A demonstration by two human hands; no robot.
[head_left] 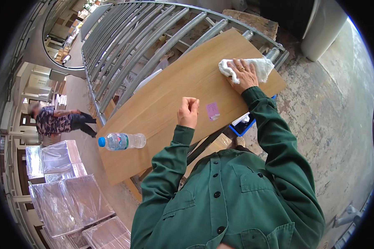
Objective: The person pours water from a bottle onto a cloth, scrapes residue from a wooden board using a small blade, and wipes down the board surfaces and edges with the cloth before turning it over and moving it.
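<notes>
While a white cloth (253, 67) is pressed flat under the right hand (244, 76) at the far end of a wooden panel (170, 103), fingers spread across it, the left hand (188, 112) is held in a loose empty fist nearer the body. A purple label (212, 111) lies just beside that fist; a water bottle (121, 141) rests at the panel's left edge, well apart.

White crumpled cloth (259, 66) lies flat on the wooden panel (174, 95).
</notes>
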